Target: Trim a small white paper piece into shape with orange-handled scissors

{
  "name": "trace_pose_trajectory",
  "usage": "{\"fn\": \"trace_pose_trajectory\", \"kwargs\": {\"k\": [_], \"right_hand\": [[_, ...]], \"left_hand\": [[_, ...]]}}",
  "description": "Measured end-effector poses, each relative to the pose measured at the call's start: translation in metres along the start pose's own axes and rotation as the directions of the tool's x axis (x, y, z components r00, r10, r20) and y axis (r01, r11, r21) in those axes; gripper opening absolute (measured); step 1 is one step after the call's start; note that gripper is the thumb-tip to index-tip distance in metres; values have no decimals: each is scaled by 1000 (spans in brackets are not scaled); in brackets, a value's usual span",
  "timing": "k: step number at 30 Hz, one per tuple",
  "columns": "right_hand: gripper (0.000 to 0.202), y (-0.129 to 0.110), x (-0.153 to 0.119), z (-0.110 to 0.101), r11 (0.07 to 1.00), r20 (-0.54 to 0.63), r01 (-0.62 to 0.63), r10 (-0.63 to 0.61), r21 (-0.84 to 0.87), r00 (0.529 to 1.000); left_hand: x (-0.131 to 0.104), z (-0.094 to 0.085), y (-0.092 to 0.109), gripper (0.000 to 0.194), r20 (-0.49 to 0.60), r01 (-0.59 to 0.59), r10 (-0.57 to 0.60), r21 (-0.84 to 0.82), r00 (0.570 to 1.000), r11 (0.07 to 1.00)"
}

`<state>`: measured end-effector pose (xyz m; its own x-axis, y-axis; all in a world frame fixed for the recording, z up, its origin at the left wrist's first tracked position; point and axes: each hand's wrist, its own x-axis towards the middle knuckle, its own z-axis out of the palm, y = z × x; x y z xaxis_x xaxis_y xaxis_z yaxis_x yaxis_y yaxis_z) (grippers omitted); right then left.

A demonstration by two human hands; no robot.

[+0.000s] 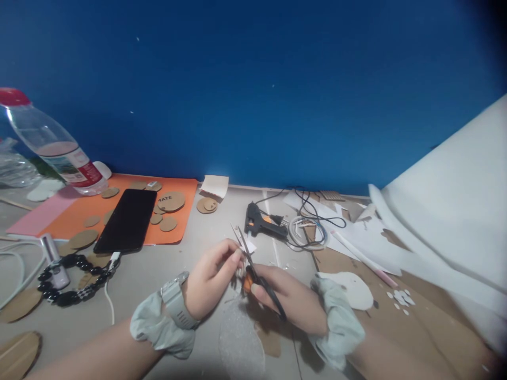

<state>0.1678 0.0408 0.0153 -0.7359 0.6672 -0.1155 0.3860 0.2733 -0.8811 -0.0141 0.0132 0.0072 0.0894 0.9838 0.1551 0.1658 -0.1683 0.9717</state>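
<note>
My right hand grips a pair of scissors with black and orange handles. The blades point up and away, slightly parted. Close beside them, my left hand has its thumb and fingers pinched together near the blades. A small piece of white paper shows behind the blades; whether the left fingers hold it is hard to see. Below the hands lies a pale, speckled oval sheet. A brown cardboard piece lies partly beneath the right hand.
Beyond the hands lies a black glue gun with coiled cables. To the left are a phone, cardboard discs, an orange sheet, a beaded bracelet and a bottle. White scraps lie right. A blue wall stands behind.
</note>
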Motion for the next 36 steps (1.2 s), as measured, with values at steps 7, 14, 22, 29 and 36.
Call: {"fn": "trace_pose_trajectory", "kwargs": {"k": [7,14,22,29,36], "right_hand": [[30,-2,-1,3,998,-25,-28,27,-51,999],[35,-5,2,0,999,39,-44,45,-21,998],[45,-8,3,-1,997,56,-59,56,54,997],[46,-10,3,0,992,44,-51,46,115,998],[46,-10,2,0,989,57,-59,52,137,997]], "left_hand": [[-1,0,2,21,6,-17,16,51,1000,999],[0,0,1,20,24,-17,14,112,1000,994],[0,0,2,20,24,-8,5,131,1000,991],[1,1,3,20,15,-9,8,132,1000,991],[0,1,2,19,14,-19,18,107,1000,994]]}}
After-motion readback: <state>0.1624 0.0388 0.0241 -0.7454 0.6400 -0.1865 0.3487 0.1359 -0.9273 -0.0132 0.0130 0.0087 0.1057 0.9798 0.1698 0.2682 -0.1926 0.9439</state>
